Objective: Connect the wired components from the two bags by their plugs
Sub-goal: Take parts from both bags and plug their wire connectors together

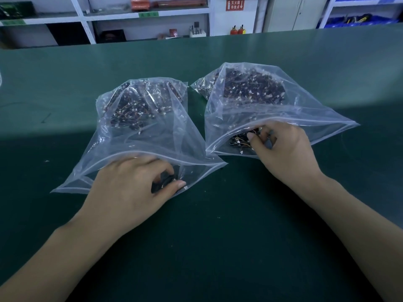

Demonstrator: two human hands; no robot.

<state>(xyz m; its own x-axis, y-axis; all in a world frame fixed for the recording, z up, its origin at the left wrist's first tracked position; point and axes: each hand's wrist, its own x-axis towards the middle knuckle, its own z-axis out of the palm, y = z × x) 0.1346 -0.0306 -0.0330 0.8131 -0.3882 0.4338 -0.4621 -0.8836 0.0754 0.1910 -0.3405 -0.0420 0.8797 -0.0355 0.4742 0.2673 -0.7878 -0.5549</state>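
1. two clear plastic bags lie side by side on the green tabletop (pixel 283 214), mouths open toward the person.
2. left bag (pixel 122 147): heap of dark wired parts with small white plugs sits at its far end.
3. right bag (pixel 272 114): same kind of heap at the far end, a few loose parts near the mouth.
4. left hand (pixel 130 186) reaches into the left bag's mouth, fingers closed around a dark round part (pixel 164 182); a white plug shows just beside the thumb tip.
5. right hand (pixel 281 149) is in the right bag's mouth, fingers curled onto the loose wired parts (pixel 239 141); cannot tell if one is actually pinched.
6. shelves (pixel 130 18) stand behind the tabletop.
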